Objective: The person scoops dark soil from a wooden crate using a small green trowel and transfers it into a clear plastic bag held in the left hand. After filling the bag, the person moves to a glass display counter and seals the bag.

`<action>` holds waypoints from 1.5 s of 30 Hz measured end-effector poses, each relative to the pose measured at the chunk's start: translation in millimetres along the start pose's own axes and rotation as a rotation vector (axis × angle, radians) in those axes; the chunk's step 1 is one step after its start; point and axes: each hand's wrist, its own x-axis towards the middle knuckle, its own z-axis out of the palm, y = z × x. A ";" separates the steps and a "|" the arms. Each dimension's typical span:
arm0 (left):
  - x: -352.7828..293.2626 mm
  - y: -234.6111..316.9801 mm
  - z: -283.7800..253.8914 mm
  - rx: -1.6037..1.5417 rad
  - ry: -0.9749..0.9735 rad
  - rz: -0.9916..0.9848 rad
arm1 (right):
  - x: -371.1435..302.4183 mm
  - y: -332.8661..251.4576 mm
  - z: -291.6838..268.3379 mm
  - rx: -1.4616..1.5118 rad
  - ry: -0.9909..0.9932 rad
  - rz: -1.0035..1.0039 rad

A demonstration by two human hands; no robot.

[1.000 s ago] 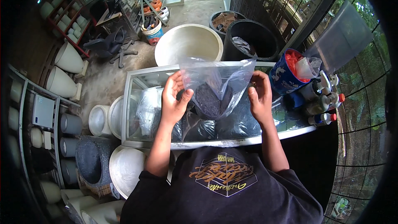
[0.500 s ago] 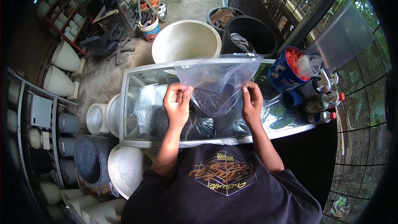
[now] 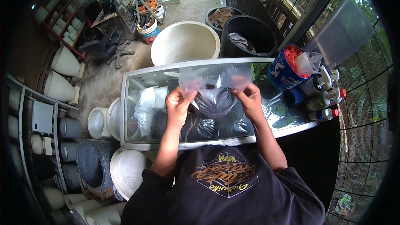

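Observation:
Between my hands is a clear plastic bag [image 3: 214, 107] with dark, soil-like grains in its lower part. My left hand [image 3: 178, 104] pinches the bag's left side between thumb and fingers. On the other side my right hand [image 3: 249, 101] grips it the same way, and some of its fingers are behind the film. The upper part of the bag is loose, see-through film, slightly blurred. The bag is over the glass top of a white-framed display case [image 3: 196, 145]; I cannot tell whether it rests on the glass.
Plastic-wrapped packets [image 3: 146, 106] show at the case's left. At its right end stand a blue bucket [image 3: 280, 73] with red plastic inside and several bottles [image 3: 324, 114]. Beyond are a large cream pot [image 3: 185, 37] and a black tub [image 3: 228, 48]. More pots [image 3: 95, 162] crowd the left.
My hands have come closer together, the right one moving left. The bag's upper film has dropped and crumpled; before, it was stretched wide between the hands.

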 end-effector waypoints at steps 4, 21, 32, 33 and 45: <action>9.5 7.2 -6.2 -0.211 -0.125 -0.044 | 6.7 3.6 -9.1 0.368 -0.010 0.128; 22.2 -11.5 -26.6 -0.281 -0.397 -0.039 | 14.8 18.2 -4.8 0.749 -0.160 0.272; -22.0 53.7 -54.1 0.124 -0.070 -0.521 | -25.9 -24.4 -56.2 0.465 -0.066 0.475; -28.2 54.8 -45.5 0.221 -0.056 -0.597 | -27.5 -23.1 -64.5 0.398 -0.133 0.534; -8.7 58.1 -3.3 0.127 -0.099 -0.560 | 12.6 -55.6 -22.5 0.274 -0.134 0.687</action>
